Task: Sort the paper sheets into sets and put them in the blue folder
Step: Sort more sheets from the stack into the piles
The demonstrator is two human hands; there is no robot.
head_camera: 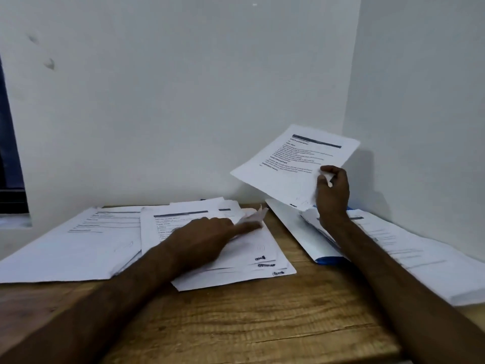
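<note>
My right hand (332,194) pinches the lower corner of a printed sheet (294,164) and holds it up in the air, tilted, near the wall corner. Below it lies the blue folder (326,259), mostly covered by white sheets; only its blue edge shows. My left hand (207,239) rests on the middle stack of printed sheets (252,261) on the wooden table, its fingers lifting the curled corner of a sheet (253,216). A further pile of sheets (70,248) lies flat at the left.
A long spread of sheets (420,258) lies along the right wall, reaching past the table's right edge. The wooden table (249,324) meets white walls at the back and right. A dark window frame (10,166) is at the far left.
</note>
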